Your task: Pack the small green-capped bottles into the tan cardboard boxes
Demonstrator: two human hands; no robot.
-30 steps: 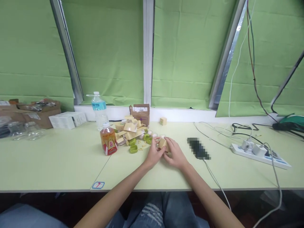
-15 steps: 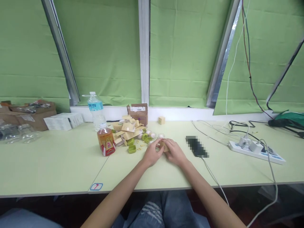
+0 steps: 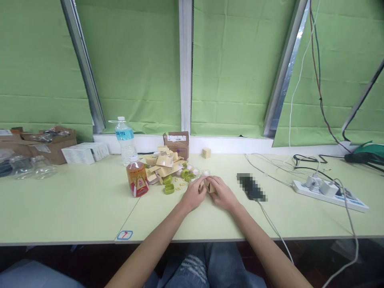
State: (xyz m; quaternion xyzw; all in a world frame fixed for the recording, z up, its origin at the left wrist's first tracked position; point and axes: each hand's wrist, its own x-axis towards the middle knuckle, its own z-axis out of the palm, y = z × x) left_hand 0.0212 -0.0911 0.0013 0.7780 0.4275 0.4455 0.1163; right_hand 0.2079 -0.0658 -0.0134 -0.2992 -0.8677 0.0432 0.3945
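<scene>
Between my hands is a small tan cardboard box point(image 3: 211, 187), its near end showing a dark opening. My left hand point(image 3: 194, 195) is closed on its left side, and my right hand point(image 3: 222, 193) curls around its right side. Fingers cover much of the box. Just beyond my fingertips lies a round whitish piece in clear plastic point(image 3: 205, 173). Left of my left hand are a green square container point(image 3: 169, 189) and some tiny yellow pieces point(image 3: 178, 189). Behind them a heap of flat tan cartons point(image 3: 164, 161) lies among more green containers point(image 3: 189, 176).
A tea bottle point(image 3: 137, 178) and a larger water bottle point(image 3: 125, 140) stand to the left. At the back are a brown carton point(image 3: 177, 145) and a small closed tan box point(image 3: 206, 153). Rightward lie a pixelated dark phone point(image 3: 251, 187) with a cable and a power strip point(image 3: 330, 194).
My hands stay together around the small box, whose near end now shows a dark opening. The whole view has shifted slightly, with things appearing a little further right.
</scene>
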